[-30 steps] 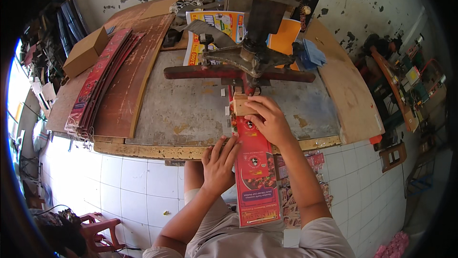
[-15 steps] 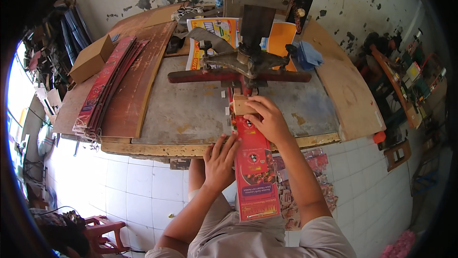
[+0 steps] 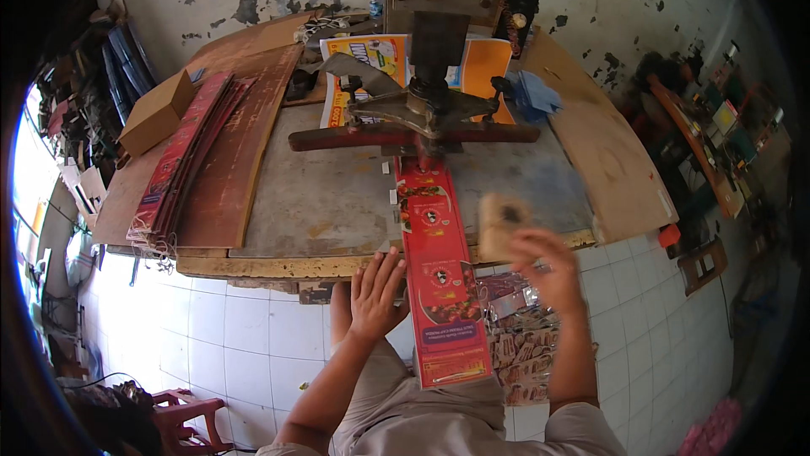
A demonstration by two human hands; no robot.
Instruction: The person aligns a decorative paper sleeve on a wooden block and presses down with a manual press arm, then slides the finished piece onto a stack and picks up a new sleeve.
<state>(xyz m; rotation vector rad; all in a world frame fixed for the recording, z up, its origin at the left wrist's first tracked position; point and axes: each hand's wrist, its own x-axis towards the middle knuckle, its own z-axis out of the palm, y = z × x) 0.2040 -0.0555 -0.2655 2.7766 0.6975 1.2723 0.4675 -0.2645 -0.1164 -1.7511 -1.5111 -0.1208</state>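
Note:
A long red printed cardboard strip (image 3: 445, 287) runs from beneath the machine's head over the table's front edge to my lap. My left hand (image 3: 377, 297) rests at the strip's left edge by the table edge, fingers stretched out and holding nothing. To the right of the strip, my right hand (image 3: 550, 269) grips a small wooden block (image 3: 499, 241) with a dark spot on its face; both are smeared by motion. Above the strip's far end stands the dark metal press (image 3: 426, 110) with its reddish crossbar (image 3: 337, 137).
Stacked red printed strips (image 3: 181, 148) lie on a brown board at the left, beside a cardboard box (image 3: 157, 112). Blue cloth or paper (image 3: 536, 95) sits right of the press. Printed packaging pieces (image 3: 523, 355) lie below the table. A red stool (image 3: 187, 418) stands lower left.
My right hand has lifted the wooden block off the strip and carried it right, toward me. My left hand has shifted slightly left and down. The strip's far end is now uncovered.

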